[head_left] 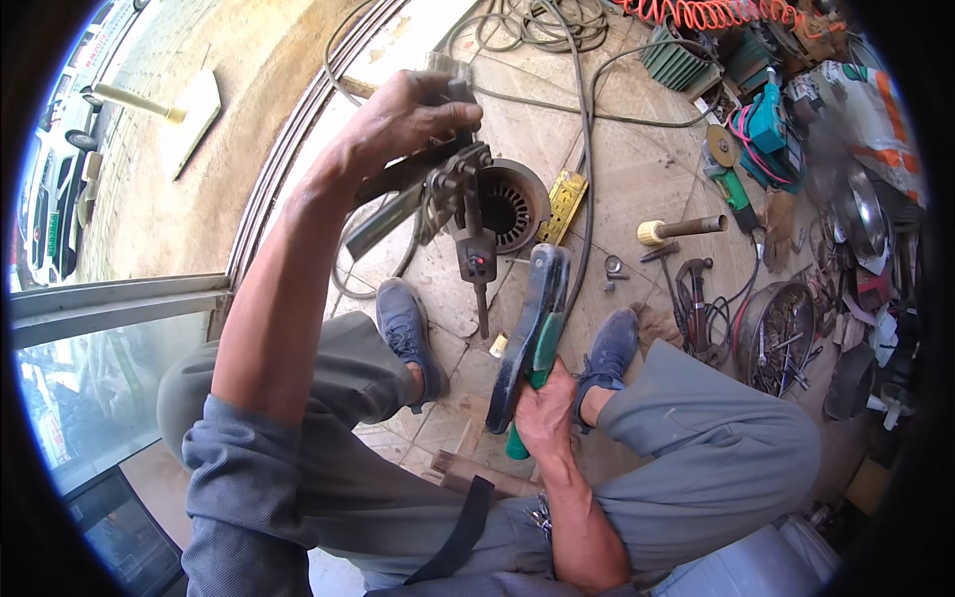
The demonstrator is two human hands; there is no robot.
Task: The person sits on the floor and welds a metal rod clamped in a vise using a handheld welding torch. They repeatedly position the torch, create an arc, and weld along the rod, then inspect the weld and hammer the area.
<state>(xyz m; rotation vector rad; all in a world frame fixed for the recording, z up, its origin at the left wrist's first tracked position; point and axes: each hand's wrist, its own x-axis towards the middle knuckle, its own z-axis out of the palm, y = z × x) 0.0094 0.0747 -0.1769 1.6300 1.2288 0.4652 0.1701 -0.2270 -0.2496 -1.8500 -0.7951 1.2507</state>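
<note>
My left hand [423, 119] is wrapped round the upper end of a dark metal assembly with flat bars and bolts [453, 194]. A threaded rod [482, 308] points down from its block. Right behind the assembly, a round slotted metal housing [529, 194] lies on the floor with its opening showing. Between my knees, my right hand [549, 408] grips the green handle of a tool with a long, curved black body [517, 363]. The black part slants up toward the housing. The tool's exact kind cannot be made out.
A yellow level [565, 207] lies beside the housing. Cables [585, 109] cross the tiled floor. To the right are an angle grinder [734, 194], a short pipe with a pale collar [686, 229], a hammer [694, 298] and a bowl of small parts [766, 353]. A glass door [119, 388] stands left.
</note>
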